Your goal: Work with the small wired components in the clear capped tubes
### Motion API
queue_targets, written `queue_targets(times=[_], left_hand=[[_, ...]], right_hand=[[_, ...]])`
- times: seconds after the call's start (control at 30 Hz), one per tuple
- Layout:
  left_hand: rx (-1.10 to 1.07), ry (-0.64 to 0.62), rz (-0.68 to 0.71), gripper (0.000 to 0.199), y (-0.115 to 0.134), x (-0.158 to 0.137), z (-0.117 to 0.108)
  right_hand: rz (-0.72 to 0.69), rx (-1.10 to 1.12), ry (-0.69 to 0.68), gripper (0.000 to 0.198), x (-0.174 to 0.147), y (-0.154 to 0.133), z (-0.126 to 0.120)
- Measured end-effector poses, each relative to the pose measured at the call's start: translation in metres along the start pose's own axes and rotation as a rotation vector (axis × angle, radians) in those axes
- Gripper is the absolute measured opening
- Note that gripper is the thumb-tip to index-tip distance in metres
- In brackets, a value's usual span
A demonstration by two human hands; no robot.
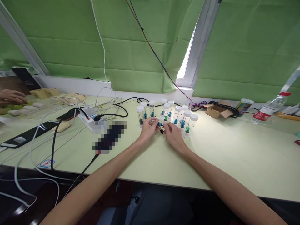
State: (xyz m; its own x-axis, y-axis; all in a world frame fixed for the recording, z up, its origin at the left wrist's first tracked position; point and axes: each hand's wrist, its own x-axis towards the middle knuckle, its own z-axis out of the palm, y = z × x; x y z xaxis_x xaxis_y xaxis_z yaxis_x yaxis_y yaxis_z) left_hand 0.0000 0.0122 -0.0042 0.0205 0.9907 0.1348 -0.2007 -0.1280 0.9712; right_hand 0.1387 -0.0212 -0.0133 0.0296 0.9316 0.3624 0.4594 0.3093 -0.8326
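My left hand (150, 127) is closed in a pinch on a small blue and black piece (159, 124), too small to name more exactly. On its other side my right hand (172, 134) pinches the same piece, fingertips close to the left ones. A tiny black part (162, 131) shows just below the fingers. Clear tubes with white caps stand upright behind and beside the hands. One tube (187, 127) with a green and black item is right of my right hand; another tube (140, 117) with a dark item is left of my left hand.
A power strip (90, 120) with plugs and tangled cables lies left, near a phone (30, 134). At right are an open cardboard box (217, 111), a printed can (244, 107) and a water bottle (267, 109). Another person's hand (12, 96) is at far left.
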Motion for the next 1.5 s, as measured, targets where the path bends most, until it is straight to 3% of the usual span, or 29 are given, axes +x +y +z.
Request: queue_targets(times=[0.1,0.5,0.83,1.07,1.27,1.5], left_hand=[[-0.013,0.009,0.010,0.023,-0.0021,0.0019,-0.0007],[-0.017,0.001,-0.011,0.018,0.0019,-0.0010,0.0004],[-0.023,-0.028,-0.035,0.013,0.0054,-0.0049,0.0026],[-0.013,-0.035,-0.031,0.009,0.0031,-0.0037,0.0030],[-0.030,0.008,-0.041,0.007,0.0031,-0.0022,0.0035],[-0.032,0.068,-0.051,0.005,0.0065,-0.0031,0.0040]], right_hand=[[-0.013,0.047,-0.003,0.032,-0.0012,-0.0010,0.0005],[-0.055,0.116,-0.003,0.024,-0.0007,0.0014,0.0026],[-0.030,-0.064,0.034,0.044,0.0016,-0.0017,-0.0006],[0.018,-0.054,0.000,0.058,0.0016,0.0015,0.0005],[0.020,0.020,0.009,0.035,-0.0005,-0.0016,0.0002],[-0.040,0.059,0.017,0.029,-0.0018,-0.0007,0.0023]])
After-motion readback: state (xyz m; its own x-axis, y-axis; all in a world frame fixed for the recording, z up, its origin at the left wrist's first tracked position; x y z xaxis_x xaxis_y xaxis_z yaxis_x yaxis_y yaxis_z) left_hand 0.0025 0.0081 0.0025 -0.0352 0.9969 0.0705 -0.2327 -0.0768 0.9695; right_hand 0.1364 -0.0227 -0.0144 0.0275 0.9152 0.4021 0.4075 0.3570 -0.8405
